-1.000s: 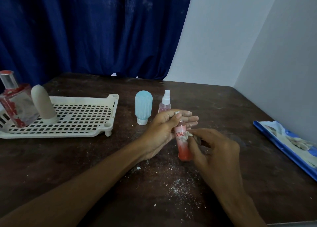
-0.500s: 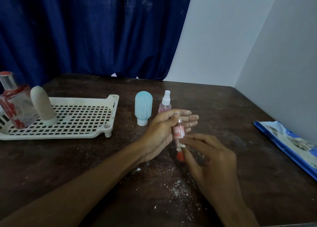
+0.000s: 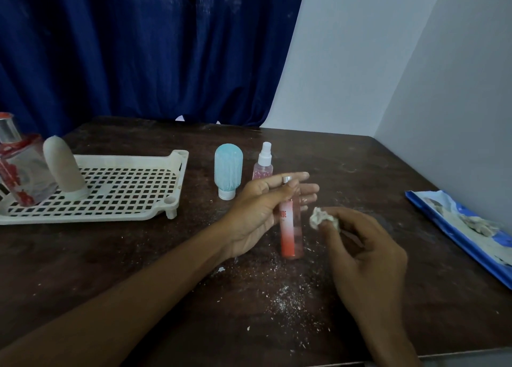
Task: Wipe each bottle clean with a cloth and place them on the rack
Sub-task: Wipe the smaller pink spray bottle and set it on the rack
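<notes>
Two bare hands work over the dark wooden table [image 3: 110, 255] as I watch from the head camera. My left hand [image 3: 257, 214] grasps a slim pink-to-red gradient spray bottle with a silver top [image 3: 289, 228], upright; the thumb presses across its upper part and the four fingers [image 3: 304, 189] lie stretched out nearly straight behind it, loosely spread rather than curled. The bottle's base hangs just above the table or touches it; I cannot tell which.

At three o'clock from the bottle, near but apart from it, my right hand [image 3: 363, 253] pinches a small crumpled whitish cloth wad [image 3: 322, 218] between thumb and fingertips, the other fingers curled in toward the palm.

At eleven o'clock from the held bottle stands a pale blue rounded squeeze tube on its white cap [image 3: 228, 169], with a small clear pink spray bottle with a white nozzle [image 3: 263, 162] just beside it on the right, partly behind my left fingers.

Far out at nine o'clock sits a cream perforated plastic rack [image 3: 124, 197]. On its left part stand a beige rounded tube [image 3: 65, 169] and a square clear glass bottle with red splotches [image 3: 22, 169], touching or nearly so.

White crumbs [image 3: 285, 303] speckle the table at six o'clock, and a blue and white plastic packet [image 3: 465, 233] lies at the right edge.
</notes>
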The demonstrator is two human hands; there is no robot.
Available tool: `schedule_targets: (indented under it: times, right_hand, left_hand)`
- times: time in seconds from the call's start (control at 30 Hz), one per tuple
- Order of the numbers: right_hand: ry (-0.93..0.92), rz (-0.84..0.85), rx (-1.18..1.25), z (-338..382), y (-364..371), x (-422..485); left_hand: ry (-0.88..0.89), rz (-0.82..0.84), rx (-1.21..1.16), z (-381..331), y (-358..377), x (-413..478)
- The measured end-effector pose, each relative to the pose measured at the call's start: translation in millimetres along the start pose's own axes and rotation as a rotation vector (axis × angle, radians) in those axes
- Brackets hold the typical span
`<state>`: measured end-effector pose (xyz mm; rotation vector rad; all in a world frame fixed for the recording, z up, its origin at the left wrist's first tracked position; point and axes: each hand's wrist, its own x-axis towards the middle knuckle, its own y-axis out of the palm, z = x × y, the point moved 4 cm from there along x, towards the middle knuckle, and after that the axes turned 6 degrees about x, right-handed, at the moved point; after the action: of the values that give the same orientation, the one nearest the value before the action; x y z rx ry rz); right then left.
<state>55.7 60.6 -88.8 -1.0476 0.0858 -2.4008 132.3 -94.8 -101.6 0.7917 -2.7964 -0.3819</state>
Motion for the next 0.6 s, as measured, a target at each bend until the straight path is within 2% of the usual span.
schedule_targets:
  times: [0.13,0.33,0.6]
  right_hand:
    - [0.131,-0.011,0.109,-3,-5,6]
    - [-0.097,0.180,-0.027,9,9,2]
    - [-0.287,0.216,-0.181,14,28,25]
  left_hand:
    - [-0.044,0.017,-0.014,2,-1,2]
    - [-0.055,-0.011,-0.038,5,0,3]
    - [-0.045,-0.018,0.005,3,-1,2]
